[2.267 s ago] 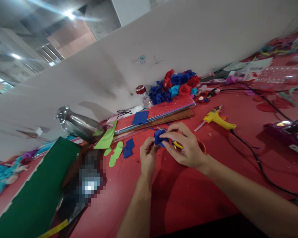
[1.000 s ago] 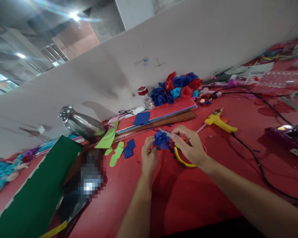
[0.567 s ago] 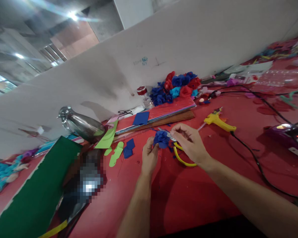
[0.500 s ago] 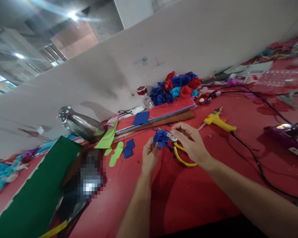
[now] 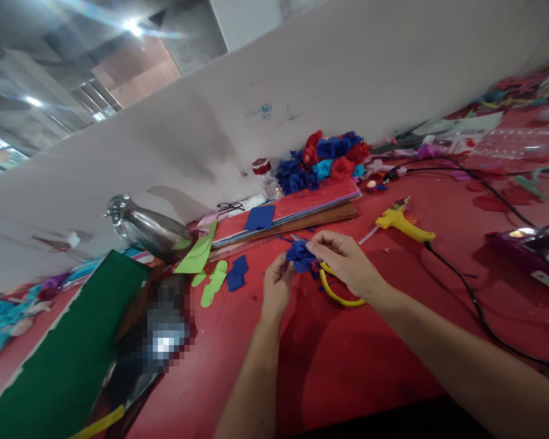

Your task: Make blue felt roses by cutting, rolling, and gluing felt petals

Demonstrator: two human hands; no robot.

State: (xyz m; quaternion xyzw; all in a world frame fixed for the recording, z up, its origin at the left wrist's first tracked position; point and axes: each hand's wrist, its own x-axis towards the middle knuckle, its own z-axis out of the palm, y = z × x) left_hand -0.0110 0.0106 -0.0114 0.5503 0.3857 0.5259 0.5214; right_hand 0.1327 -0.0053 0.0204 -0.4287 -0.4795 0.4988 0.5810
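Mid-table, the left hand [image 5: 277,289] pinches a blue paper flower [image 5: 301,255] from below; the right hand [image 5: 348,263] nips its petals. Light, soft and easily crushed, it looks best held at the base.

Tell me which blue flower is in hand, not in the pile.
The dark blue flower pinched between left hand and right hand; the others sit in the flower pile by the wall.

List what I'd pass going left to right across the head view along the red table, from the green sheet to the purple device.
green sheet → steel jug → light green cutouts → left hand holding the blue flower → right hand → yellow glue gun → purple device
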